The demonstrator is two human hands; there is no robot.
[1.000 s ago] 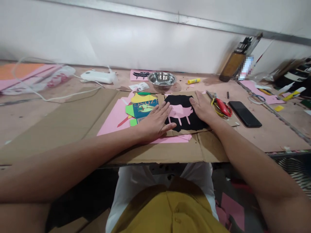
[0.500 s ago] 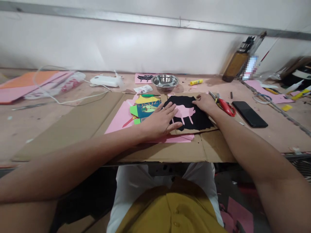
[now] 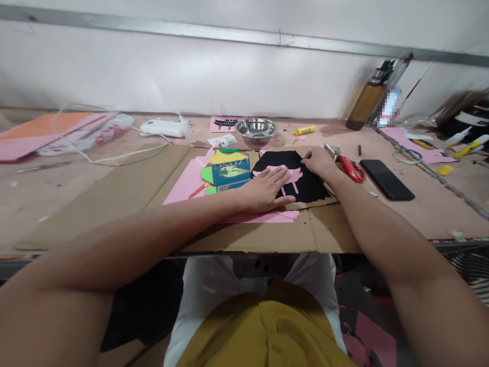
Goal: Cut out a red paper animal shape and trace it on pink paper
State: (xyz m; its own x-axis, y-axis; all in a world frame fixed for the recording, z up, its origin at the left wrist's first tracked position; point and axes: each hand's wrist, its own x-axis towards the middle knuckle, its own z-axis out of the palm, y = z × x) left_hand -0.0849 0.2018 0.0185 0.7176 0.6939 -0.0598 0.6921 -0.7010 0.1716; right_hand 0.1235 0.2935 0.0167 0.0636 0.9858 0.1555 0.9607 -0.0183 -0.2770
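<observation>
Black paper point(image 3: 267, 159) with an uneven outline lies on a piece of brown cardboard. On it is a pink animal-shaped paper cutout point(image 3: 295, 176), with legs showing along its lower side. My left hand point(image 3: 267, 189) rests flat over the cutout's left part, fingers stretched out and thumb apart, hiding some of it. At the paper's right edge, my right hand point(image 3: 320, 164) has its fingers curled together, seemingly pinching the border. Left of the black paper lies a blue and green printed card piece point(image 3: 231, 173), over pink paper sheets point(image 3: 179, 186).
Red-handled scissors point(image 3: 351, 168) and a black phone point(image 3: 386, 179) lie to the right. Behind are a steel bowl point(image 3: 256, 130), a yellow glue stick point(image 3: 305, 130) and an amber bottle point(image 3: 365, 107). A white device point(image 3: 162, 127) with a cable sits at the back left.
My left hand has slid rightward across the black paper, from its left edge onto the pink cutout. My right hand stays at the paper's right edge. The view has shifted slightly.
</observation>
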